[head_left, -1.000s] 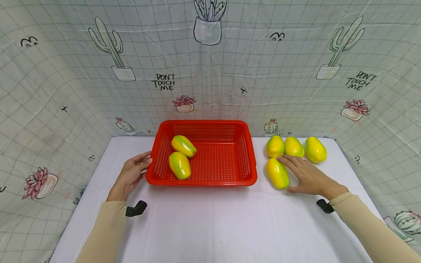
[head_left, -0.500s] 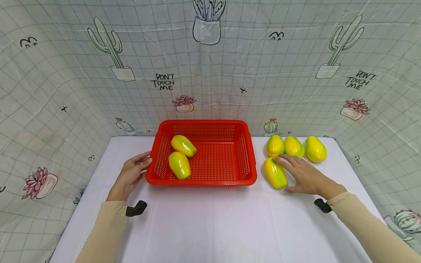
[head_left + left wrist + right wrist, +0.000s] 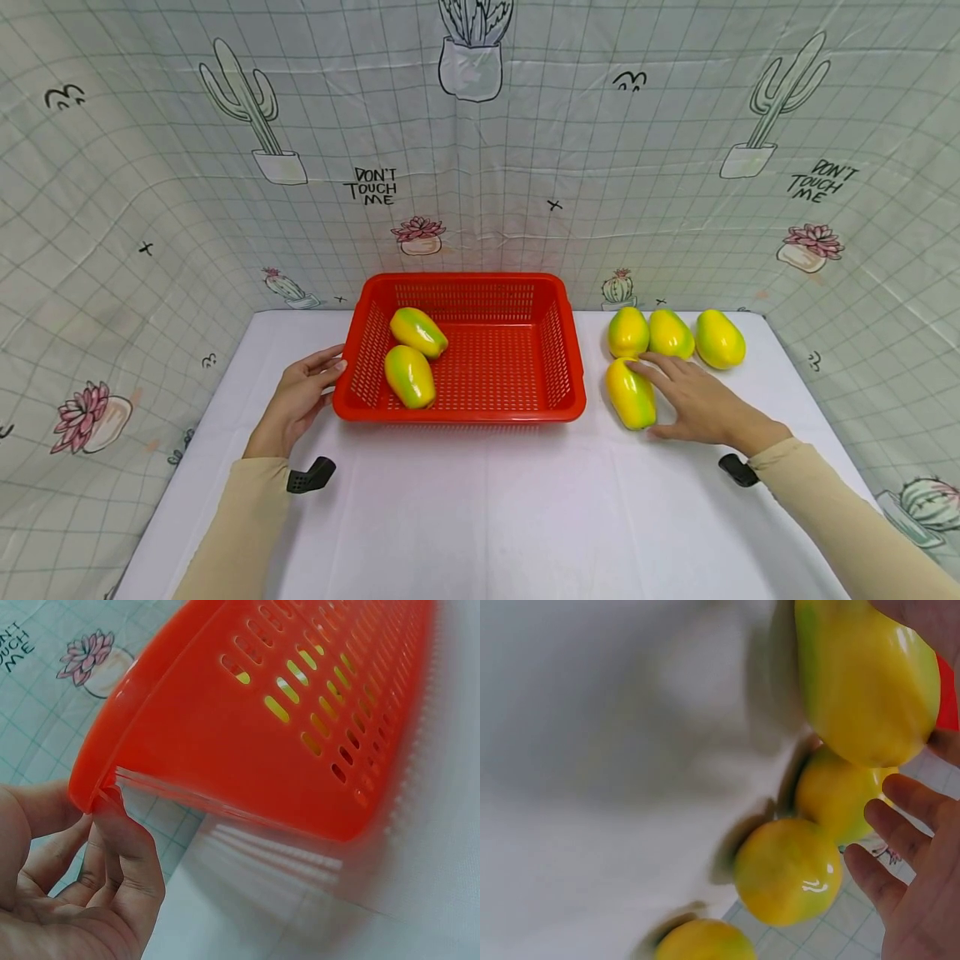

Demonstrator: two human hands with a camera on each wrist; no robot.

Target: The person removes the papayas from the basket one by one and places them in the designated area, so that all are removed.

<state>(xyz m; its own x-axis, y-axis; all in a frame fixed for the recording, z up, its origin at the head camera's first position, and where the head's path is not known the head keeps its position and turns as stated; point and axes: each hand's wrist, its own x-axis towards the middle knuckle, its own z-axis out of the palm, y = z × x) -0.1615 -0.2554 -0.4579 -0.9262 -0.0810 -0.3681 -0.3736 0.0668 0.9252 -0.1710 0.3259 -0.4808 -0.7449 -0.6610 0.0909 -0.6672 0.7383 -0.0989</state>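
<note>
**A:** Walk me through it, biggest thing first.

**B:** I see a white worktop boxed in by a cactus-print cloth on three sides. At its middle, toward the back, sits a red basket, slotted walls, with two papayas in it on its left side: the nearer papaya and the farther papaya, which look to be touching each other.

**A:** And outside the basket?

**B:** Four more to the right of it. A back row of three, close together, and one front papaya lying just in front of that row, near the basket's right wall.

**A:** My hands?

**B:** The left hand is at the basket's front left corner; in the left wrist view its fingertips touch the rim there, fingers loosely bent, gripping nothing. The right hand lies spread, fingers fairly straight, against the right side of the front papaya. In the right wrist view that papaya fills the top of the picture beside the fingers; I cannot tell whether the thumb wraps it.
</note>
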